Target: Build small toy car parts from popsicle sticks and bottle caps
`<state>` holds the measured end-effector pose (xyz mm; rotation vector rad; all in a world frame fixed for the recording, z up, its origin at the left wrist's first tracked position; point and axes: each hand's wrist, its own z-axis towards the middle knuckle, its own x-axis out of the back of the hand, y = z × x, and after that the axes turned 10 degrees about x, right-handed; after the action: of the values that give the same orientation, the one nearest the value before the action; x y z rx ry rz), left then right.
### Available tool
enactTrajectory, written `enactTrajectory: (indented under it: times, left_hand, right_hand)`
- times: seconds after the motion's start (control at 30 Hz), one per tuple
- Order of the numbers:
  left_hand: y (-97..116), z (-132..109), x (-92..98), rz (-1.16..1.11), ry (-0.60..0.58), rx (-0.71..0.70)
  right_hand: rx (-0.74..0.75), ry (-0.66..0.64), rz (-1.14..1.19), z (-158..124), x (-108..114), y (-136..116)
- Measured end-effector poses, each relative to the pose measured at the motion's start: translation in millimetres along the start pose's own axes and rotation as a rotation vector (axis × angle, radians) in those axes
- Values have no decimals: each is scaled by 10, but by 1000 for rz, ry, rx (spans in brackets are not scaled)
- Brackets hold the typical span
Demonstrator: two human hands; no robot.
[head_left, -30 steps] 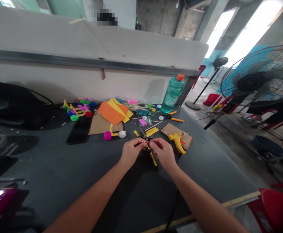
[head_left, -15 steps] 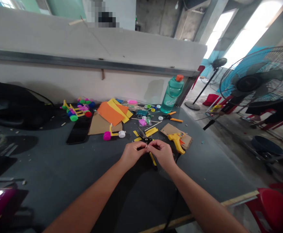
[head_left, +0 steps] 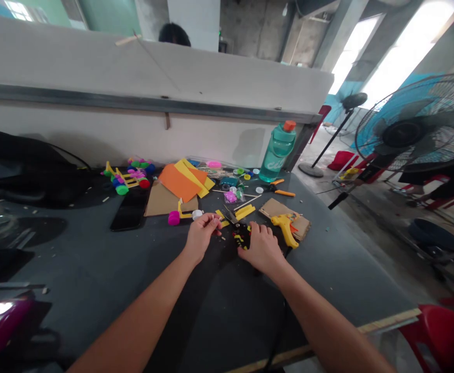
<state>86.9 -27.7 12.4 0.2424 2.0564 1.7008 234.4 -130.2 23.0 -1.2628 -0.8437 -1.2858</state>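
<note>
My left hand [head_left: 201, 238] is closed in a pinch, with a small pale piece [head_left: 213, 218] at its fingertips, too small to make out well. To its right, my right hand [head_left: 265, 247] has its fingers round the handles of black-and-yellow pliers [head_left: 239, 237], whose jaws point away from me. The palm hides part of the handles. Yellow strips [head_left: 244, 212] lie by the jaws. Just beyond my left hand is a yellow piece with a magenta cap [head_left: 174, 218] and a white cap on its ends.
A yellow glue gun [head_left: 286, 228] rests on cardboard [head_left: 271, 207] at right. Behind are orange sheets [head_left: 181, 182], orange-handled pliers [head_left: 284, 193] and a teal bottle [head_left: 277, 155]. A phone [head_left: 129, 210] and a colourful wheeled model [head_left: 124, 180] stand left. A fan [head_left: 406, 132] is beside the table.
My hands, together at the fingertips before, have parted. The left moved left with the small piece; the right opened out and took hold of the pliers on the table.
</note>
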Motion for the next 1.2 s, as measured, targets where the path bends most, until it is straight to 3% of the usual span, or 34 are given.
enactTrajectory:
  times: [0.17, 0.3, 0.57, 0.73, 0.9, 1.2]
  left_hand:
    - [-20, 51, 27, 48, 61, -79]
    - [-20, 91, 66, 3, 73, -56]
    - [11, 92, 41, -115, 40, 14]
    - [34, 58, 38, -109, 42, -37]
    - [60, 35, 51, -74, 44, -68]
    - [57, 65, 67, -62, 25, -95]
  right_hand:
    - [93, 172, 89, -16, 12, -25]
    - [198, 305, 142, -53, 54, -75]
    - [155, 416, 272, -34, 14, -12]
    - [73, 280, 411, 21, -12, -4]
    - [83, 106, 310, 11, 10, -56]
    - [207, 114, 388, -15, 16, 20]
